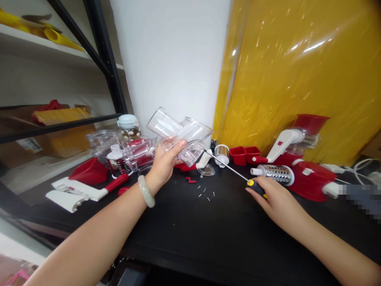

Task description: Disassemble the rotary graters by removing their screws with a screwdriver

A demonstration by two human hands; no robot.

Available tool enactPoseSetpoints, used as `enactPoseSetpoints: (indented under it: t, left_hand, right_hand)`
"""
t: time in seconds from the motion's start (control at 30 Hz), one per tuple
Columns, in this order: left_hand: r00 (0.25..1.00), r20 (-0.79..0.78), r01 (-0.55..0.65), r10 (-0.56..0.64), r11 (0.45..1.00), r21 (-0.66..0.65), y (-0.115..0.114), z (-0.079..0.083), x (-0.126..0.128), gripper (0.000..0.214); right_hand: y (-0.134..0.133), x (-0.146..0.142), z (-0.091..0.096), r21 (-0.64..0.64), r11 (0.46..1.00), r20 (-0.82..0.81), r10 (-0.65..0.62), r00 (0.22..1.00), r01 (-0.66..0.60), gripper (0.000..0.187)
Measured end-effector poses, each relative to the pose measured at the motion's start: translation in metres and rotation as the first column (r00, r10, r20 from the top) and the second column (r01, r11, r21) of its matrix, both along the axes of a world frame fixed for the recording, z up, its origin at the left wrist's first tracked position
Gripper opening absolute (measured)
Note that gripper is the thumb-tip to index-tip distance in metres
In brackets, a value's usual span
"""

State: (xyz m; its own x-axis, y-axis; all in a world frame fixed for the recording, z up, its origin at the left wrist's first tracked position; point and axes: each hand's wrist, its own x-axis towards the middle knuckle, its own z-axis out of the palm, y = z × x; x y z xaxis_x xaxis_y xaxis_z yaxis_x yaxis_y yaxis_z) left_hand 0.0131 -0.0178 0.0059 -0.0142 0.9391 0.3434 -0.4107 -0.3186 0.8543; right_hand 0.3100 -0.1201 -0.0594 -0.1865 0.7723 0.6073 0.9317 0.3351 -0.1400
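Note:
My left hand (165,161) is closed on a clear plastic grater housing (181,135) and holds it up above the black table (190,226). A pale bangle (146,191) rings that wrist. My right hand (272,200) grips a screwdriver (229,169) by its yellow and black handle. The thin shaft points up and left, and its tip sits at the housing's lower right side. Several small white screws (206,193) and a small red clip (191,180) lie on the table between my hands.
A metal grater drum (275,173) lies just behind my right hand. Red and white grater parts (297,159), a red double cup (245,154), a second drum (222,153), clear housings (119,149) and a white handle (80,192) crowd the back. A yellow sheet (300,71) hangs behind.

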Motion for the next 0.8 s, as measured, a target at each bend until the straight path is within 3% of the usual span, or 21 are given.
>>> enactPoseSetpoints:
  t: [0.1, 0.2, 0.43, 0.8]
  left_hand:
    - [1.000, -0.007, 0.003, -0.003, 1.000, 0.023, 0.000, 0.000, 0.001, 0.058]
    - [0.999, -0.034, 0.016, -0.015, 0.999, 0.029, 0.000, -0.001, 0.002, 0.061]
    - [1.000, -0.015, 0.004, -0.004, 1.000, -0.007, 0.001, -0.001, 0.000, 0.061]
    - [0.999, -0.039, 0.003, -0.002, 1.000, 0.023, 0.000, -0.001, 0.002, 0.061]
  right_hand:
    - [-0.001, 0.001, -0.001, -0.109, 0.990, -0.017, -0.090, 0.996, 0.087, 0.029]
    - [-0.004, 0.001, 0.003, -0.128, 0.985, -0.039, -0.123, 0.992, 0.117, 0.033]
    - [-0.006, -0.001, 0.004, -0.139, 0.988, -0.019, 0.066, 0.998, -0.067, 0.030]
    - [0.003, 0.009, -0.004, -0.036, 0.997, -0.051, 0.070, 0.996, -0.071, 0.020]
